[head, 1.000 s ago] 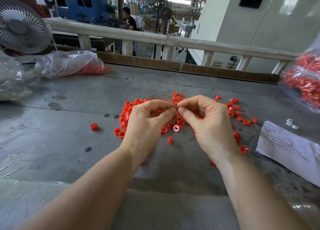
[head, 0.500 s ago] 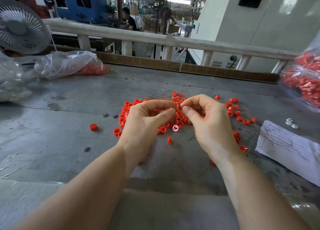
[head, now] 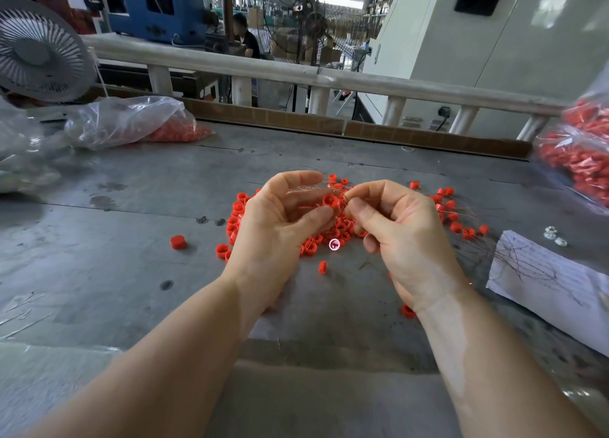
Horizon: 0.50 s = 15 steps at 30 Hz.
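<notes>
A heap of small red plastic caps (head: 333,231) lies on the grey metal table (head: 131,273), mixed with thin wires. My left hand (head: 280,227) is raised over the heap and pinches one red cap (head: 329,200) between thumb and fingers. My right hand (head: 402,233) is beside it, fingers curled, pinching a thin wire (head: 346,198) right at the cap. More thin wires (head: 514,256) spread to the right across a white paper sheet (head: 553,279).
A lone red cap (head: 178,242) lies left of the heap. A clear bag with red parts (head: 131,121) is at the back left, another bag of red parts (head: 580,161) at the right edge. A fan (head: 36,52) stands far left. Small white rings (head: 555,235) lie beside the paper.
Both hands have lifted slightly and turned palms more upward. The left hand's fingers have spread so the red cap it holds now shows; the right hand's pinch has stayed at the cap.
</notes>
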Motion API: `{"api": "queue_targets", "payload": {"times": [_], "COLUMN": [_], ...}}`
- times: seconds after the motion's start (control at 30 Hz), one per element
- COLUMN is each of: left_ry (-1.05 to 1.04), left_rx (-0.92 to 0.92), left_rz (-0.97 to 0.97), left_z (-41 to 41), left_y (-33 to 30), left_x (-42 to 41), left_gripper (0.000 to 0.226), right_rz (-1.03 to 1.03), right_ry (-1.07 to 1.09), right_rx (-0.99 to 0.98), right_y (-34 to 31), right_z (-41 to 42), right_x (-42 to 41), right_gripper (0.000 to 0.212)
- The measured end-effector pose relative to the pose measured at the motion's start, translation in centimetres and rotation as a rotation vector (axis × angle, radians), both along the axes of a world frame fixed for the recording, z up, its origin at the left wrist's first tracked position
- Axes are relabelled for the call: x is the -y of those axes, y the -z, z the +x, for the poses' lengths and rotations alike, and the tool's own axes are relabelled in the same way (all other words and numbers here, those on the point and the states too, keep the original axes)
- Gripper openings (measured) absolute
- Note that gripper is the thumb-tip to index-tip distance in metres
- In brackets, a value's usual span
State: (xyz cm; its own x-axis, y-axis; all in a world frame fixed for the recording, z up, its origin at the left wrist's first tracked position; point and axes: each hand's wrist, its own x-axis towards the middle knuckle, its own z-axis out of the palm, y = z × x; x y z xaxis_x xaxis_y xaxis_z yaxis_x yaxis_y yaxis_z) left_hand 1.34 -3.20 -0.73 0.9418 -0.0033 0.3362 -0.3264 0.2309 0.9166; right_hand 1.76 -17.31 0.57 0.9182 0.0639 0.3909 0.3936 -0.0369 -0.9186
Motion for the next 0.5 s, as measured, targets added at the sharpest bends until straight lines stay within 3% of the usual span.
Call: {"api": "queue_targets", "payload": {"times": [0.5], "left_ry": [0.053], "left_rx": [0.049], "left_rz": [0.035], "left_z": [-0.36], "left_y": [-0.42], "left_x": [-0.28], "left_gripper": [0.031], "right_rz": [0.067], "right_ry": [-0.024], "right_rx": [-0.137], "right_y": [-0.66], "right_z": [-0.47], "right_x": [0.0], "right_gripper": [0.019]}}
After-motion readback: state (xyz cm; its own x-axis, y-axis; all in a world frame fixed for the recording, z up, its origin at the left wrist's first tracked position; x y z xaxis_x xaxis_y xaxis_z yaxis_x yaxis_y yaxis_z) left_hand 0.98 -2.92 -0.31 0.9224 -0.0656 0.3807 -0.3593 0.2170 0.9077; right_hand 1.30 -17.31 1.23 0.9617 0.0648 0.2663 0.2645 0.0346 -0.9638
